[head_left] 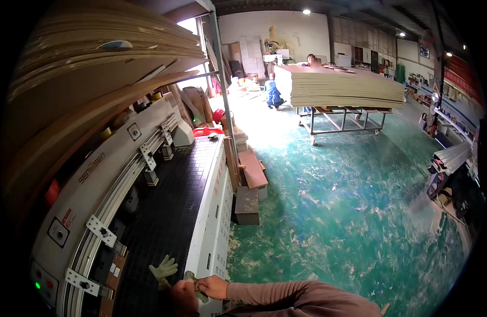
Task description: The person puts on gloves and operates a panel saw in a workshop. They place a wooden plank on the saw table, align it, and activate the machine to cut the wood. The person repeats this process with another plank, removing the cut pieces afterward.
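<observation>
At the lower middle of the head view my right hand [213,287] grips a pale green work glove [202,296] at the white front edge of the machine [211,211]. My left hand [184,296] meets it from the left, against the glove; its fingers are blurred and mostly hidden. A second glove [163,270] lies fingers-up on the black bed [164,206] of the machine, just above and left of my hands. Along the bed's left side runs a metal rail with white clamp plates [100,228], beside a brown board [115,272] at the near end.
Board sheets [106,53] fill a rack overhead on the left. Ahead, a wheeled steel trolley [343,119] bears stacked panels [343,90]; a person in blue [273,94] crouches beside it, another [310,59] is behind it. Boxes [247,206] flank the machine. Equipment [449,158] lines the right.
</observation>
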A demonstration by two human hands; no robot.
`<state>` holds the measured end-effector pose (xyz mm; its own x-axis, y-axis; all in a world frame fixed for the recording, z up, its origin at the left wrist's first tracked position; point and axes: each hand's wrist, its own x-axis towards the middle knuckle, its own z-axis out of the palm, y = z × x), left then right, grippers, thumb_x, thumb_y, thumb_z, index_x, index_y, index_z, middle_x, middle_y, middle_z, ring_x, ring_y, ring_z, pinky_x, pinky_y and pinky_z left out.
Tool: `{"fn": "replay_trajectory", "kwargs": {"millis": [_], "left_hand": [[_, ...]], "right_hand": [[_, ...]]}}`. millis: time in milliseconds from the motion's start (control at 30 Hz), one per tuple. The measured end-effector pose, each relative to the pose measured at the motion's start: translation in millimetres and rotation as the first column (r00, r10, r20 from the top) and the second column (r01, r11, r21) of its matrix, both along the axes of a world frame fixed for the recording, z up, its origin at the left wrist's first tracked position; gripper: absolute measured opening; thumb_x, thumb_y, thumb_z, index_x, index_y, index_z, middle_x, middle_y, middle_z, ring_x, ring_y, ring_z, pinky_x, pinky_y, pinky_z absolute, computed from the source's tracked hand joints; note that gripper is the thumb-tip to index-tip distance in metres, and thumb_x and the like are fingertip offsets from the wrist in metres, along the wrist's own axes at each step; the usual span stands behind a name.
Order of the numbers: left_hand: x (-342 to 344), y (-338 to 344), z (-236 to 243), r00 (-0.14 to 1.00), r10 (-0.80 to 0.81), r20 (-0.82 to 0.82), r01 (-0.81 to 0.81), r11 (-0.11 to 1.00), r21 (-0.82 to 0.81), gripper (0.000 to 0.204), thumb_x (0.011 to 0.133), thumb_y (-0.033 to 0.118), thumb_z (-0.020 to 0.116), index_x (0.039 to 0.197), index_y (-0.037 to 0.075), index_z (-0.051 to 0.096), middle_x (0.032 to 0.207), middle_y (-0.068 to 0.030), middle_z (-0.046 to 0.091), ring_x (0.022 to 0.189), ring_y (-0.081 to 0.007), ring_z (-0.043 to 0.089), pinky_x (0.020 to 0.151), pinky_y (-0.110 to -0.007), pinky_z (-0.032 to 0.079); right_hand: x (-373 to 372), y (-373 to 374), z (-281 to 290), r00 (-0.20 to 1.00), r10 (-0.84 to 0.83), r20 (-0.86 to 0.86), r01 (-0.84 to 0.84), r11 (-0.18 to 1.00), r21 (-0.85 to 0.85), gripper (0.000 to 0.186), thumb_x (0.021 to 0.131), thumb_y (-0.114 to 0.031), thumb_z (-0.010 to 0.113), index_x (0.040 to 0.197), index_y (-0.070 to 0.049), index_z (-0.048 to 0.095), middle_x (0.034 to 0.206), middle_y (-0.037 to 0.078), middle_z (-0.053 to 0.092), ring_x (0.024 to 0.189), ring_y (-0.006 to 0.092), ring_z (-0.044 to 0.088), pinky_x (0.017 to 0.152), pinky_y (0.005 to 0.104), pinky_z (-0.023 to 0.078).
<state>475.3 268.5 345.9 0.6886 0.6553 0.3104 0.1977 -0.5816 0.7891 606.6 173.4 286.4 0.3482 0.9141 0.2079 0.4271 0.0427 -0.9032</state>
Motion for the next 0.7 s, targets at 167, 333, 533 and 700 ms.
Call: {"fn": "replay_trajectory", "kwargs": {"millis": [167, 333, 533, 700], "left_hand": [[26, -51, -13, 0.927, -0.340, -0.155, 0.372, 0.794, 0.481, 0.019, 0.086, 0.007, 0.075, 0.076, 0.006, 0.059, 0.071, -0.0209, 0.056, 0.068, -0.0470, 0.059, 0.059, -0.056, 0.046], [44, -49, -16, 0.890, -0.388, -0.239, 0.456, 0.764, 0.457, 0.014, 0.086, 0.009, 0.076, 0.080, 0.004, 0.064, 0.074, -0.0218, 0.062, 0.071, -0.0466, 0.063, 0.060, -0.055, 0.050], [62, -63, 8, 0.784, -0.582, -0.216, 0.610, 0.786, 0.098, 0.033, 0.096, 0.022, 0.075, 0.075, -0.001, 0.061, 0.075, -0.0231, 0.061, 0.072, -0.0461, 0.062, 0.060, -0.051, 0.047], [51, -45, 15, 0.743, -0.655, -0.139, 0.668, 0.736, 0.108, 0.034, 0.098, 0.024, 0.072, 0.077, 0.001, 0.060, 0.073, -0.0192, 0.058, 0.071, -0.0431, 0.061, 0.062, -0.050, 0.047]], "right_hand": [[76, 14, -28, 0.977, -0.126, -0.171, 0.098, 0.982, -0.164, 0.028, 0.101, -0.026, 0.065, 0.101, 0.000, 0.076, 0.087, 0.017, 0.074, 0.080, 0.0297, 0.072, 0.073, 0.0441, 0.058], [65, -11, 4, 0.268, -0.029, -0.963, 0.132, 0.991, 0.007, 0.025, 0.108, -0.025, 0.067, 0.115, -0.002, 0.076, 0.104, 0.005, 0.075, 0.084, 0.0128, 0.069, 0.073, 0.0268, 0.057], [65, -50, 50, 0.569, -0.223, -0.792, 0.382, 0.924, 0.015, 0.032, 0.105, -0.022, 0.066, 0.133, -0.006, 0.068, 0.117, 0.010, 0.073, 0.100, 0.0171, 0.070, 0.083, 0.0336, 0.057], [57, -31, 45, 0.937, -0.342, 0.065, 0.342, 0.939, 0.013, 0.057, 0.109, -0.021, 0.056, 0.160, 0.002, 0.043, 0.141, 0.015, 0.065, 0.122, 0.0232, 0.066, 0.100, 0.0380, 0.054]]}}
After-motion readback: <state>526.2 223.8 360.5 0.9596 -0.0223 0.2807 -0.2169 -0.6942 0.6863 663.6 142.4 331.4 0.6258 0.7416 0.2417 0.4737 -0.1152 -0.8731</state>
